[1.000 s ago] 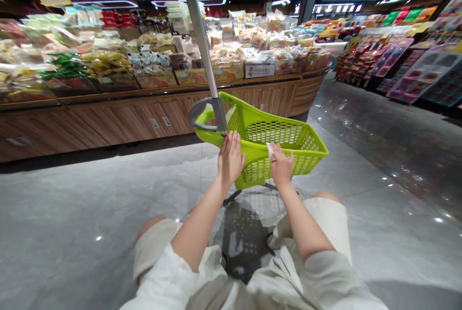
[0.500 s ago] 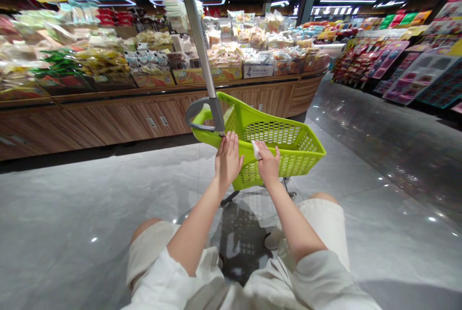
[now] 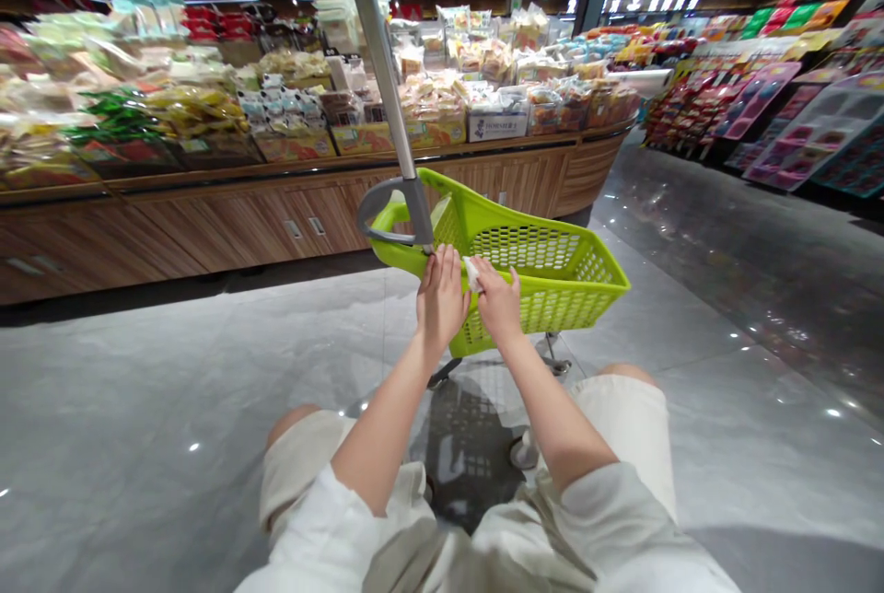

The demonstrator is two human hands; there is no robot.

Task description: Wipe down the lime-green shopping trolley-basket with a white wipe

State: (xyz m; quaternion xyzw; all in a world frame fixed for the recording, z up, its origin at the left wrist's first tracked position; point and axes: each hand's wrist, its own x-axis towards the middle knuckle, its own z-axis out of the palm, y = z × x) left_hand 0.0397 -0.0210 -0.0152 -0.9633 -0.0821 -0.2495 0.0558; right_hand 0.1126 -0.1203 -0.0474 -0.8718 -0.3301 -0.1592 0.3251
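Observation:
A lime-green plastic shopping basket [image 3: 552,275] on wheels stands on the floor in front of me, with a grey pull handle [image 3: 390,87] rising from its near left corner. My left hand [image 3: 440,298] lies flat on the near rim beside the handle base, fingers together and stretched out. Right beside it, my right hand [image 3: 495,298] is closed on a small white wipe [image 3: 472,272], pressed against the same rim. My knees in pale shorts show below.
A long wooden display counter [image 3: 227,225] piled with packaged snacks runs across the back. Shelves of colourful goods [image 3: 780,114] line the right side. Glossy grey tile floor [image 3: 138,409] surrounds the basket, with an aisle leading away at the right.
My right hand with the wipe has slid left along the basket rim, ending next to my left hand. The left hand has stayed on the rim.

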